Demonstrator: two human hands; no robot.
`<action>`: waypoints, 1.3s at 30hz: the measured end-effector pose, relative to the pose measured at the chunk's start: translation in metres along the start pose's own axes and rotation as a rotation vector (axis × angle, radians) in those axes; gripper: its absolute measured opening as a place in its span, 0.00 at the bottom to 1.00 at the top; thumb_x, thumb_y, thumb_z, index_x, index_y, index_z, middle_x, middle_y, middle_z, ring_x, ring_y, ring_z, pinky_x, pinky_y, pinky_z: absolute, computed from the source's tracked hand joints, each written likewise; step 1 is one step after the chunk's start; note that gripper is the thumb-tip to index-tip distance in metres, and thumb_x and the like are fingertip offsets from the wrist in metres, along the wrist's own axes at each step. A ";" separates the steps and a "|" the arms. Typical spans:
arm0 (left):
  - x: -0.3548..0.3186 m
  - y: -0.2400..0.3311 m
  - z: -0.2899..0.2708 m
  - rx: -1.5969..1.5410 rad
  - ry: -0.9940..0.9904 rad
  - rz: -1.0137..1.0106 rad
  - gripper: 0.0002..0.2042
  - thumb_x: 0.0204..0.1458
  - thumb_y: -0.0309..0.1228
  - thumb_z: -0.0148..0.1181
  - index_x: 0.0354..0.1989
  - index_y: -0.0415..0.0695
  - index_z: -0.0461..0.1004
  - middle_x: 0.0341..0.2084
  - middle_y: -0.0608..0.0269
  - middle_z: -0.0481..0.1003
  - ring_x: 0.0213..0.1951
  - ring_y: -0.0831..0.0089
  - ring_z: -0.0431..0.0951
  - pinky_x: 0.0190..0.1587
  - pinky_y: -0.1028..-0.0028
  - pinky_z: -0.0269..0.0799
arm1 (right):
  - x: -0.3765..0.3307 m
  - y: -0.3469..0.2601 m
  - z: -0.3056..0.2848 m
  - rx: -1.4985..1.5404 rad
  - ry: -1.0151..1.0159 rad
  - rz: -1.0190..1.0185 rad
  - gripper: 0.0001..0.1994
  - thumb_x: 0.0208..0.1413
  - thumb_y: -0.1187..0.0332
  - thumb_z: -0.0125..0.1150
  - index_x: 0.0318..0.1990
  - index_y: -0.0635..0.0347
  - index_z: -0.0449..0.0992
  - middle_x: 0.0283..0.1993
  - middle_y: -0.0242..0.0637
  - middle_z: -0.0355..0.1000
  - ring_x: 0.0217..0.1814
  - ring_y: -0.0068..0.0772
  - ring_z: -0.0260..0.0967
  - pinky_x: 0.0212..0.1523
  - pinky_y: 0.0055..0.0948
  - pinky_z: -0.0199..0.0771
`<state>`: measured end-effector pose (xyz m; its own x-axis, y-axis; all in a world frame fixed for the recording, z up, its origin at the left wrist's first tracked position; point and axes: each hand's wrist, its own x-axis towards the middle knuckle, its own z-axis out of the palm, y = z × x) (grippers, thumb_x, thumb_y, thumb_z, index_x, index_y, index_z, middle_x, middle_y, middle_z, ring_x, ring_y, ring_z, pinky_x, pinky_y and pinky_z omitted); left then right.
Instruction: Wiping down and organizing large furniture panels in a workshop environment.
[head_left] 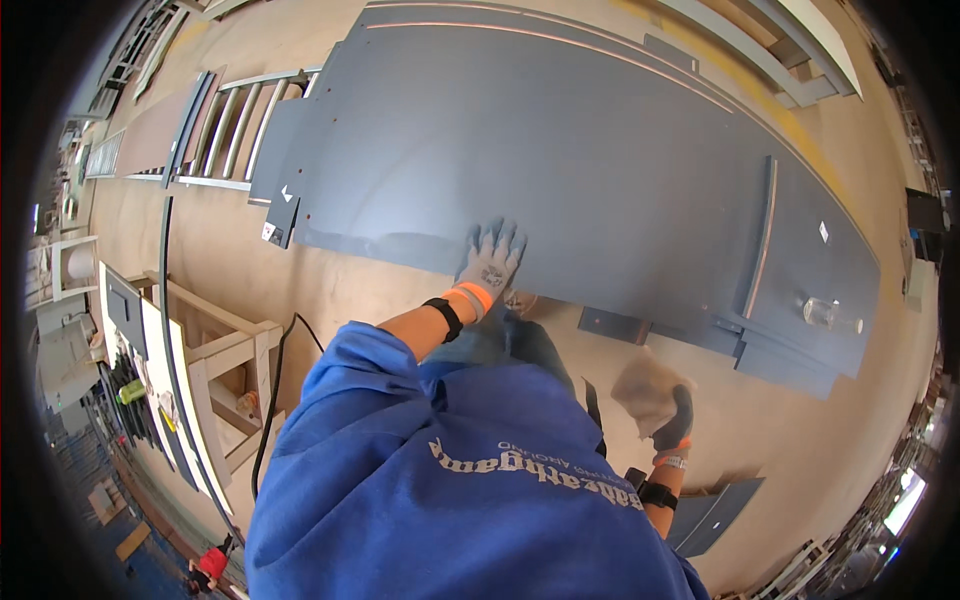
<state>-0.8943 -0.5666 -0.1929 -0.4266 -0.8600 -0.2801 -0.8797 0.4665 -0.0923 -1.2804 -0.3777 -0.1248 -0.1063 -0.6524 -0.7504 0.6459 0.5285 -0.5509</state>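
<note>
A large dark grey sheet panel (560,150) lies flat in front of me. My left hand (492,258), in a grey glove with an orange cuff, rests on its near edge with the fingers stretched out. My right hand (675,420), in a dark glove, is off to the right beyond the panel's near edge. Its fingers are closed on a brownish rag (643,390), which looks smeared by motion. A clear bottle (832,315) lies on the panel's right end. A raised strip (762,238) with a coppery edge crosses the panel beside it.
A roller conveyor (225,130) stands at the far left. Nearer on the left is a wooden bench (225,350) with a black cable (272,400) beside it. Metal frame bars (750,50) run along the far right. A grey panel piece (725,515) lies low behind my right arm.
</note>
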 end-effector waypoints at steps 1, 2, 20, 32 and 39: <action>-0.002 -0.003 -0.009 0.010 0.007 0.012 0.29 0.59 0.31 0.40 0.70 0.45 0.46 0.70 0.49 0.46 0.70 0.47 0.44 0.66 0.40 0.39 | -0.005 -0.002 0.002 0.014 -0.004 0.014 0.27 0.59 0.53 0.51 0.59 0.62 0.64 0.58 0.46 0.66 0.59 0.46 0.66 0.57 0.43 0.70; -0.006 -0.005 -0.018 0.021 0.014 0.023 0.28 0.59 0.32 0.41 0.70 0.45 0.47 0.69 0.50 0.47 0.70 0.46 0.45 0.65 0.40 0.40 | -0.009 -0.001 0.000 0.028 0.002 0.019 0.27 0.59 0.53 0.51 0.60 0.62 0.64 0.58 0.46 0.66 0.59 0.46 0.65 0.57 0.44 0.70; -0.005 -0.102 -0.366 -0.049 0.018 0.472 0.32 0.41 0.24 0.54 0.61 0.35 0.60 0.52 0.38 0.69 0.53 0.50 0.72 0.57 0.62 0.66 | -0.002 -0.010 0.048 0.158 -0.105 -0.173 0.29 0.58 0.51 0.52 0.58 0.66 0.64 0.55 0.47 0.68 0.54 0.45 0.68 0.51 0.41 0.74; 0.210 -0.257 -0.525 -0.199 0.483 0.263 0.27 0.45 0.30 0.65 0.56 0.38 0.69 0.44 0.53 0.77 0.48 0.69 0.76 0.51 0.72 0.71 | 0.004 0.032 0.041 0.423 -0.037 -0.224 0.28 0.59 0.51 0.54 0.59 0.62 0.64 0.57 0.44 0.68 0.54 0.42 0.69 0.51 0.38 0.75; 0.249 -0.297 -0.530 0.125 0.678 0.300 0.25 0.50 0.33 0.63 0.57 0.39 0.68 0.48 0.49 0.75 0.51 0.58 0.75 0.55 0.66 0.68 | 0.011 -0.011 0.088 0.454 -0.166 -0.297 0.31 0.61 0.46 0.49 0.63 0.61 0.61 0.60 0.42 0.65 0.58 0.42 0.66 0.57 0.41 0.70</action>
<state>-0.8504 -1.0286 0.2708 -0.7158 -0.6120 0.3363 -0.6920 0.6864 -0.2238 -1.2226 -0.4386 -0.0947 -0.2360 -0.8334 -0.4997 0.8709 0.0467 -0.4893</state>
